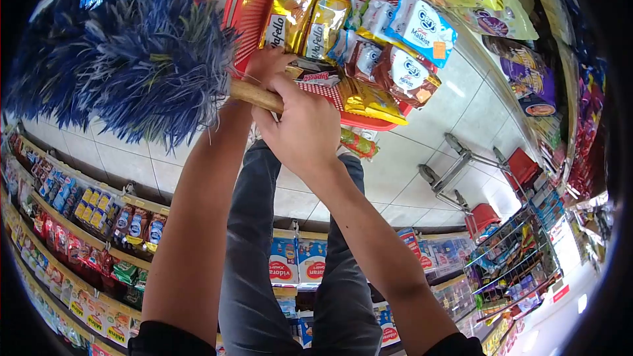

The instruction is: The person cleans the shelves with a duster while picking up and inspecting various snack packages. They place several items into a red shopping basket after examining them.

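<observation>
Blue duster, clamped in right grip, hides floor tiles beside red basket; left grip is unclear.

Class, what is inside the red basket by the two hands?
Visible inside the red basket: gold Wafello packs, Gery Malkist packs, a dark Superco pack and yellow packets. The left hand and right hand cover part of it; whatever lies beneath the packs is hidden.

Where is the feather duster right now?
The feather duster is at the head view's upper left, beside the red snack basket, its handle gripped in the right hand.
</observation>
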A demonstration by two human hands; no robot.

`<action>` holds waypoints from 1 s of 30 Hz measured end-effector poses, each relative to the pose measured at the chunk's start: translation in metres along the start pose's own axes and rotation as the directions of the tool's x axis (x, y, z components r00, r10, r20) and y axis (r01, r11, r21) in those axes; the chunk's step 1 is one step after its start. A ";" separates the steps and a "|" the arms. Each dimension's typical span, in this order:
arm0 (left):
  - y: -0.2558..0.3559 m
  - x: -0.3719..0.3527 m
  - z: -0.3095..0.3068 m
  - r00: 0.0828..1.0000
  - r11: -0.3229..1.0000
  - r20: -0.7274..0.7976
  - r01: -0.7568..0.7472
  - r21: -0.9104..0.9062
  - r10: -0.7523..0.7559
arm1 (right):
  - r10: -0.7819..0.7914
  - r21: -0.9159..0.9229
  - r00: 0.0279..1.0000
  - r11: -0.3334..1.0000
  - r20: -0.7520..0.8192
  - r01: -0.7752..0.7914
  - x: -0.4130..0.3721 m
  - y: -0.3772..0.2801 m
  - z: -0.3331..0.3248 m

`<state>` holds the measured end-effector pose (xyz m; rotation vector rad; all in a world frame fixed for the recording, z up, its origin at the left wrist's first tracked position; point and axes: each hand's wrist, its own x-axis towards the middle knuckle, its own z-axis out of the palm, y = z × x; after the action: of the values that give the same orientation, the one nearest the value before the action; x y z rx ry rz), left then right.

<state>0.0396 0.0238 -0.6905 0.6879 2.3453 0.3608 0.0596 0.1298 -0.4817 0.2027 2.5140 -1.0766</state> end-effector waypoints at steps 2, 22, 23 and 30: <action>0.004 -0.003 -0.009 0.999 1.000 0.035 0.000 -0.006 0.001 | 0.010 -0.006 1.000 1.000 -0.009 -0.010 -0.002 0.001 -0.010; 0.205 -0.532 -0.365 0.787 0.315 -0.036 0.205 -0.927 -0.616 | 0.010 -0.250 0.989 0.967 -0.147 -0.047 -0.159 -0.204 -0.289; 0.215 -0.563 -0.381 0.776 0.212 -0.021 0.145 -0.967 -0.630 | -0.009 -0.245 0.986 0.969 -0.164 -0.032 -0.174 -0.215 -0.302; 0.220 -0.615 -0.352 0.845 -0.780 -0.192 -0.535 -0.326 -0.499 | -0.123 -0.114 0.969 0.988 -0.213 0.100 -0.226 -0.228 -0.327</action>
<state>0.2868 -0.1666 -0.0168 -0.7776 0.3505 2.9052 0.1021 0.2121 -0.0327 0.1605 2.8010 -1.0123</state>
